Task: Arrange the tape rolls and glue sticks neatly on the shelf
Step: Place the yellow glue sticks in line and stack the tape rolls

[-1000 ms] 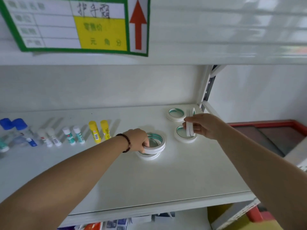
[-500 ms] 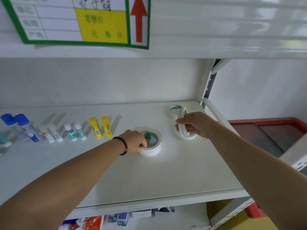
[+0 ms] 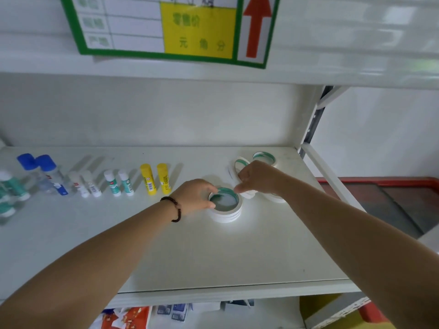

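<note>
A stack of white tape rolls [image 3: 225, 213] with green inner rims lies flat on the white shelf [image 3: 213, 255]. My left hand [image 3: 193, 197] grips the stack's left rim. My right hand [image 3: 257, 178] holds upright tape rolls [image 3: 238, 166] on edge just behind and right of the stack. One more roll [image 3: 264, 157] lies flat at the back, and another [image 3: 276, 199] shows partly under my right wrist. Glue sticks stand in a row to the left: two yellow [image 3: 155, 179], two white with green labels [image 3: 120, 182], two white [image 3: 86, 186].
Blue-capped bottles [image 3: 44, 173] and green-labelled bottles [image 3: 9, 191] stand at the shelf's far left. A price sign with a red arrow [image 3: 256, 27] hangs from the shelf above. The metal upright [image 3: 313, 124] bounds the right side. Packaged goods [image 3: 128, 317] lie on the level below.
My right hand carried the upright rolls leftward, closer to the stack. My left hand squared the offset rolls into one even stack and still grips its rim. The camera view shifted right.
</note>
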